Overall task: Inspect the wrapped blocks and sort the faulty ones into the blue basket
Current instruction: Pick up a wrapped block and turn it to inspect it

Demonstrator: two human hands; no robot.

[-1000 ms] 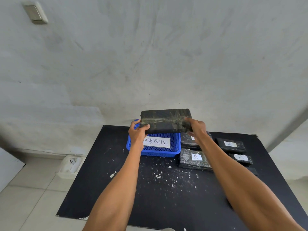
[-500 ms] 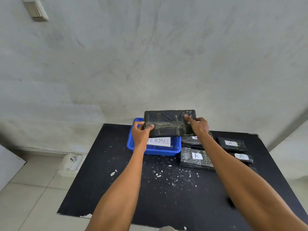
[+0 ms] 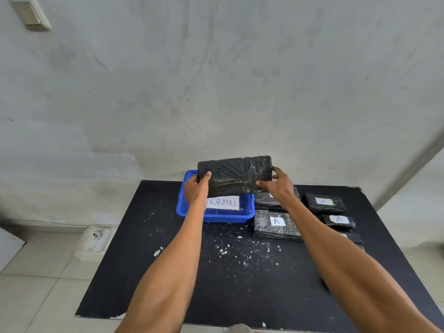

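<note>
I hold a large block wrapped in black plastic [image 3: 234,175] up in the air above the blue basket [image 3: 245,211]. My left hand [image 3: 196,190] grips its left end and my right hand [image 3: 276,186] grips its lower right corner. The block's broad face is turned toward me and shows creased film and tape, with no label visible. The basket stands at the back of the black table [image 3: 228,280] and carries a white card reading ABNORMAL, partly hidden by my left hand. Its inside is hidden behind the block.
Right of the basket lie several black wrapped blocks with white "A" labels: one large [image 3: 276,224], one behind it [image 3: 269,201], two smaller [image 3: 324,203] [image 3: 338,221]. White crumbs dot the table's middle. A white power strip [image 3: 96,239] lies on the tiled floor at left.
Both hands have turned the block, tilting its broad face more toward me, and lifted it slightly. My right hand shifted from the top right corner to the lower right edge.
</note>
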